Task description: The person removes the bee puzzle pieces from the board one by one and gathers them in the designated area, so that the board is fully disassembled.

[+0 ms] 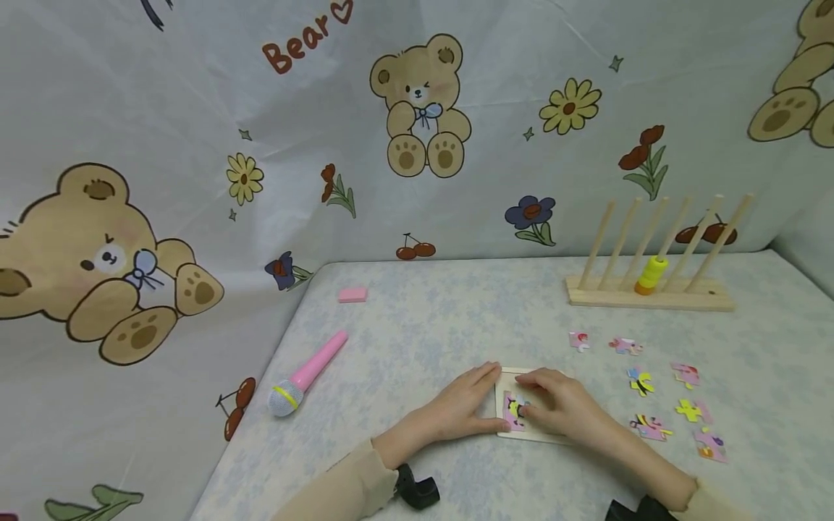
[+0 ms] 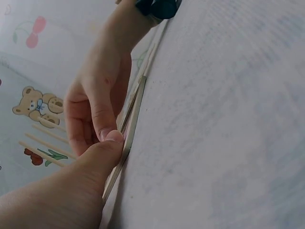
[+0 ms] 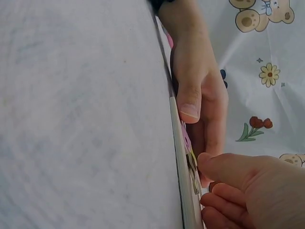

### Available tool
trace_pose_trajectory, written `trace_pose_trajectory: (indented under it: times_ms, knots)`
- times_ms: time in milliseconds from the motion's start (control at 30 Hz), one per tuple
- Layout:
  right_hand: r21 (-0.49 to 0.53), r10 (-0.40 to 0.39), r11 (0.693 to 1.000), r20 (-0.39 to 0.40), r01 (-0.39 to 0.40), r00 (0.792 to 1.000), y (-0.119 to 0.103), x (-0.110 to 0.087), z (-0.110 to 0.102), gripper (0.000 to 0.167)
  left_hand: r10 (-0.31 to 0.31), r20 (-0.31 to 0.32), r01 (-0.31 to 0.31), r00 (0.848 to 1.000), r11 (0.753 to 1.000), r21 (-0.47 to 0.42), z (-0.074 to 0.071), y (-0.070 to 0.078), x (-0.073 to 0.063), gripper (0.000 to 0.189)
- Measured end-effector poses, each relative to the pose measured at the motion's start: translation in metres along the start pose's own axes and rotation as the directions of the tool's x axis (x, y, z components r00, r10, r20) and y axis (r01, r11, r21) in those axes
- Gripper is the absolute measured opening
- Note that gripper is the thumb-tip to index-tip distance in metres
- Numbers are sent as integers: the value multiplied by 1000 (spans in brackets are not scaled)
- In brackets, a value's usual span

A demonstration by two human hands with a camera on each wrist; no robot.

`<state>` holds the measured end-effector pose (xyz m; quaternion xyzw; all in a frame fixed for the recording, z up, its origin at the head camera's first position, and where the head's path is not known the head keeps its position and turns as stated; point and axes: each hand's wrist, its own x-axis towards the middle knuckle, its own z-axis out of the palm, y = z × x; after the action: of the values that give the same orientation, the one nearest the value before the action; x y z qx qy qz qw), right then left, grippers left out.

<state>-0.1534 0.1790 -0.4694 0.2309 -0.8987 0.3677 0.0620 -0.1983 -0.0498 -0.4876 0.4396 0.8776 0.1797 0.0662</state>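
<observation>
A shallow wooden puzzle tray (image 1: 544, 434) lies on the table in front of the person. Joined pink puzzle pieces with yellow and black print (image 1: 512, 414) fill its left part. My left hand (image 1: 459, 405) steadies the tray's left side, thumb along the near edge and straight fingers towards the far corner. Over the tray, my right hand (image 1: 570, 405) bends its fingers and holds a yellow-and-black puzzle piece (image 3: 192, 164) at its thumb tip, against the joined pieces. The hand partly covers this piece and the tray's right part.
Several loose puzzle pieces (image 1: 686, 374) lie right of the tray. Behind them stands a wooden peg rack (image 1: 651, 298) with yellow and orange rings (image 1: 652, 271) on one peg. A pink toy microphone (image 1: 319, 362) and a pink block (image 1: 352, 294) lie to the left. A bear-print cloth (image 1: 456, 217) hangs behind.
</observation>
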Motion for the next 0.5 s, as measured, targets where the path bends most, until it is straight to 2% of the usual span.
trace_pose_trajectory:
  times_ms: [167,500]
  knots:
    - [-12,-54,999,-31,53,998,1,-1,4,33,-7,-2,7,1000,1000,8,0,0,1,91]
    - [-30,-87,996,-57,86,995,2,-4,6,32,3,0,-3,1000,1000,-3,2,0,2,91]
